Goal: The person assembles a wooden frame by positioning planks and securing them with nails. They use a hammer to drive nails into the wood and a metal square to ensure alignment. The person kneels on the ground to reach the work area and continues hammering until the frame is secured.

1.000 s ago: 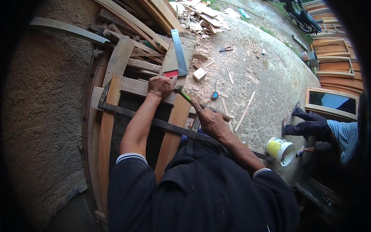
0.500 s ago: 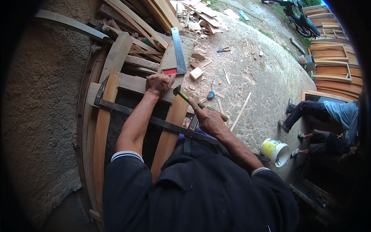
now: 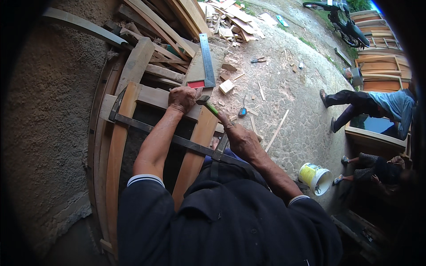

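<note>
My right hand [image 3: 242, 141] grips a hammer [image 3: 213, 108] with a green section on its handle. The hammer's head is right beside the fingertips of my left hand [image 3: 182, 98]. That left hand is closed and rests on the crosspiece of a wooden frame [image 3: 117, 153]; whatever its fingers pinch is hidden. Across the frame's two long rails lies a dark metal bar clamp [image 3: 179, 140]. Just beyond my left hand, a try square [image 3: 207, 57] with a steel blade and red-marked stock lies on a board [image 3: 193, 68].
Scrap wood [image 3: 230, 24] is heaped at the far end. Pliers [image 3: 258, 60], a blue tape measure [image 3: 242, 112] and offcuts lie on the concrete. To the right are a white-yellow bucket [image 3: 316, 177], a walking person [image 3: 386, 104] and a seated person [image 3: 384, 170]. A rough wall [image 3: 49, 133] bounds the left.
The hammer head has shifted slightly, closer to my left fingertips. My left hand stays in place on the crosspiece. The person in the blue shirt has walked farther off on the right.
</note>
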The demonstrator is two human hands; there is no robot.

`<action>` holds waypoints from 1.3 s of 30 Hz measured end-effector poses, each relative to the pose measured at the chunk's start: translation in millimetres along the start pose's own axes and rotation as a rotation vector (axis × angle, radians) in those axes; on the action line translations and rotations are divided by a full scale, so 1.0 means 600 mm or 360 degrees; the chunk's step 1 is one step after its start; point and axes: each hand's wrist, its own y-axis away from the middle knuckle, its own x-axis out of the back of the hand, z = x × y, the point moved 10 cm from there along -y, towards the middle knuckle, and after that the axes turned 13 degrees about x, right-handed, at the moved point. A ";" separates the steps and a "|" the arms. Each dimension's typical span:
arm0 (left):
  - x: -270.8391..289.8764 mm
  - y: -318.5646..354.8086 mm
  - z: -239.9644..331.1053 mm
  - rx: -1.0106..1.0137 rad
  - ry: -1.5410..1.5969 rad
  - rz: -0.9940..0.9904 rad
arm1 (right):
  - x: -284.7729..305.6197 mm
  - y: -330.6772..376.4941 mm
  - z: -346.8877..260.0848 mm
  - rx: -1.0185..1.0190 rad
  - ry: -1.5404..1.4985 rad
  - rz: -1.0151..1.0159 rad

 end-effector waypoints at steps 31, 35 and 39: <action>0.007 0.003 0.003 -0.0037 0.0047 0.0082 | -0.003 0.003 -0.010 0.0131 -0.0063 0.0191; 0.000 0.002 -0.001 -0.0009 -0.0030 0.0051 | -0.002 0.005 -0.009 0.0135 -0.0043 0.0223; 0.000 0.004 0.010 -0.0092 -0.0141 0.0075 | -0.022 0.005 -0.003 0.0042 -0.0053 0.0011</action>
